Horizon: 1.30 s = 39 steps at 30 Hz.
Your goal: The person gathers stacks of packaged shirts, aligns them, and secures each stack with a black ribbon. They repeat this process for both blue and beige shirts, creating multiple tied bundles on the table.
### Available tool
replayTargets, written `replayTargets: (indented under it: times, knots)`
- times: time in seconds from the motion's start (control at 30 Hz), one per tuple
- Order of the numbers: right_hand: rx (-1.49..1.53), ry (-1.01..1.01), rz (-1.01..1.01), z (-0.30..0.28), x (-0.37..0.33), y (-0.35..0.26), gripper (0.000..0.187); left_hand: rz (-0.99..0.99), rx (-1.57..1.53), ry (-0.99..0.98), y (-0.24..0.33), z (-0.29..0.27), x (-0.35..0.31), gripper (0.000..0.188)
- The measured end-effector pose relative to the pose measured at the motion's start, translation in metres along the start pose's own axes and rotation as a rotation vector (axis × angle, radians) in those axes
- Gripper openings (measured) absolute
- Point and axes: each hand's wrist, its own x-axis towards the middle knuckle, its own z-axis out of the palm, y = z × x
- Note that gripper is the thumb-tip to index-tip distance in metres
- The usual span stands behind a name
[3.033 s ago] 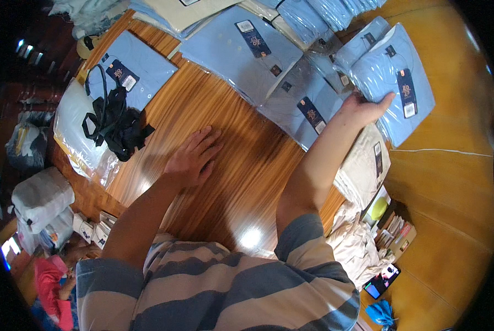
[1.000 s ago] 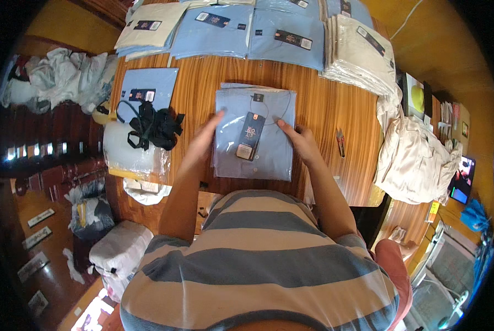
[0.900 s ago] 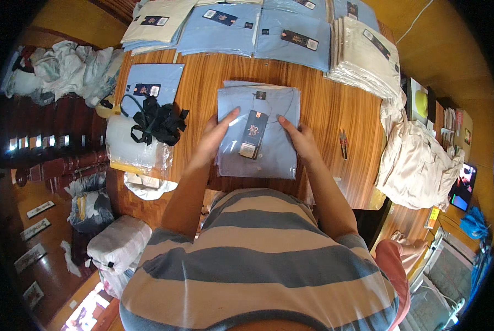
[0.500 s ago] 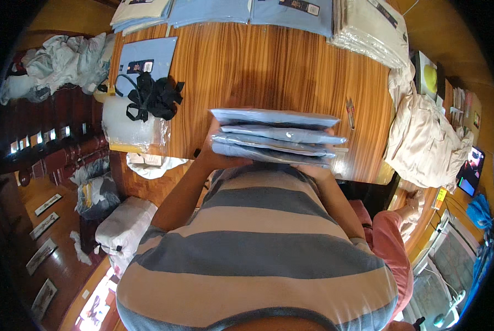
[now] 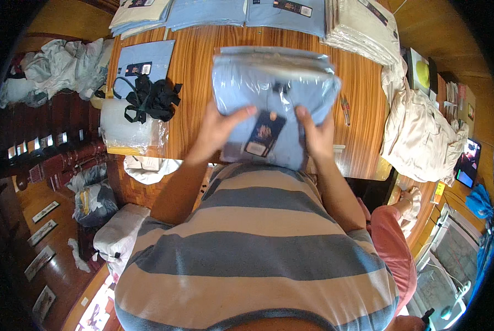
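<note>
Between my two hands is a stack of folded light blue shirts in clear plastic bags. A dark paper tag shows on the upper one. My left hand grips the stack's left side, thumb on top of the plastic. On the right side my right hand holds it the same way, thumb lying on the front. The stack tilts over the table's near edge, close to my striped shirt. Fingers under the stack are hidden.
Along the wooden table's far side lie piles of bagged blue shirts and cream shirts. Black straps rest on clear plastic sleeves at left. Small snips lie right, near a heap of cream cloth.
The stack, seen edge-on before, has tipped so its tagged upper face shows. Its far edge has moved away from me, and both thumbs now lie on top.
</note>
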Motion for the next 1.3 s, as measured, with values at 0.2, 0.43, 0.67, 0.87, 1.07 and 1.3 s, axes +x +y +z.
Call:
replayTargets:
  times: [0.2,0.43,0.67,0.87,1.07,1.3]
  knots:
    - [-0.094,-0.142,0.315,0.007,0.032,0.056,0.080,-0.231,0.070,0.126,-0.068,-0.035,0.032,0.071]
    - [-0.382,-0.265,0.360,0.040,0.021,0.045,0.085,-0.278,0.000,0.191,-0.085,-0.060,0.017,0.068]
    - [-0.546,-0.070,-0.180,0.012,0.020,0.098,0.069,-0.119,0.097,0.300,-0.086,-0.085,0.005,0.078]
    - [-1.367,0.317,-0.428,-0.127,0.049,0.138,0.073,0.294,0.346,0.239,-0.100,-0.095,0.005,0.101]
    - [-1.534,0.390,-0.332,-0.141,0.091,0.134,0.075,0.177,0.199,0.227,-0.102,-0.093,0.003,0.088]
    - [-0.437,-0.007,-0.108,0.025,0.032,0.082,0.044,0.140,0.121,0.245,-0.106,-0.090,0.005,0.072]
